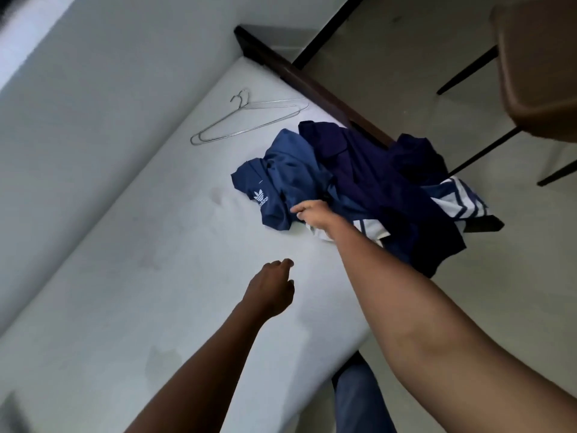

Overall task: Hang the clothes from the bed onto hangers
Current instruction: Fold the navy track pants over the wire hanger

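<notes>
Zero garments are hung; every step remains. Two wire hangers (249,118) lie bare on the bed (156,276), near the clothes pile at its edge. The pile holds one blue Adidas garment (281,179) and one dark navy garment (368,176); any further items cannot be told. The right hand (309,214) grips the Adidas garment. The left hand (274,289) hovers loosely curled and holds nothing.

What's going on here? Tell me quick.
A person reaches across the mattress. The right hand grips a blue top in the pile of clothes at its edge. The left hand hovers over the sheet, holding nothing. Two wire hangers lie untouched beyond the pile.
</notes>
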Action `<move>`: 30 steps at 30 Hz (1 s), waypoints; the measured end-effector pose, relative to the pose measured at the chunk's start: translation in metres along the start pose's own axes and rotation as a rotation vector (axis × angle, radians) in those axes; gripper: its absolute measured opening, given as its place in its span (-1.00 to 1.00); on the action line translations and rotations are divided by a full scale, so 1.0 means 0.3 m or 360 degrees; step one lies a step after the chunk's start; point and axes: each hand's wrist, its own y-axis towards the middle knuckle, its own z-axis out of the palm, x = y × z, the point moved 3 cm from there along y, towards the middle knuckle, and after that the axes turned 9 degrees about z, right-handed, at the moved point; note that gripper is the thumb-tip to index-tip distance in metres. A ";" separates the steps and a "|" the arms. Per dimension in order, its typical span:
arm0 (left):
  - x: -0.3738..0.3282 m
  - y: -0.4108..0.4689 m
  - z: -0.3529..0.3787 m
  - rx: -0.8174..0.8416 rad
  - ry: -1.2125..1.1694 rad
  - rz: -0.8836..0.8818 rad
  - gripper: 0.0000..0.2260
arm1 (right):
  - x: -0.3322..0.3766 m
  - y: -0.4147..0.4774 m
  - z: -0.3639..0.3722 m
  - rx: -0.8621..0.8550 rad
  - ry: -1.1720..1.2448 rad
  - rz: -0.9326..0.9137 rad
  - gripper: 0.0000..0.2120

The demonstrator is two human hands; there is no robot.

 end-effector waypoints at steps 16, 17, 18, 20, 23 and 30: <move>0.330 -0.555 -0.232 -0.0294 -0.0011 -0.0210 -0.40 | 0.380 -0.957 0.256 -0.0118 0.0079 -0.0594 -0.93; 0.316 -0.586 -0.259 -0.0337 -0.0006 -0.0174 -0.35 | 0.412 -1.013 0.254 -0.0166 0.0121 -0.0643 -0.92; 0.298 -0.645 -0.293 -0.0413 -0.0020 -0.0124 -0.30 | 0.448 -1.103 0.260 -0.0240 0.0162 -0.0713 -0.92; 0.260 -0.763 -0.341 -0.0596 -0.0147 0.0031 -0.25 | 0.495 -1.271 0.297 -0.0360 0.0235 -0.0840 -0.92; 0.227 -0.944 -0.368 -0.0803 -0.0393 0.0255 -0.29 | 0.528 -1.541 0.375 -0.0523 0.0388 -0.1006 -0.95; 0.133 -1.408 -0.372 -0.0929 -0.0305 0.0583 -0.71 | 0.532 -2.233 0.494 -0.0973 0.0861 -0.1345 -0.75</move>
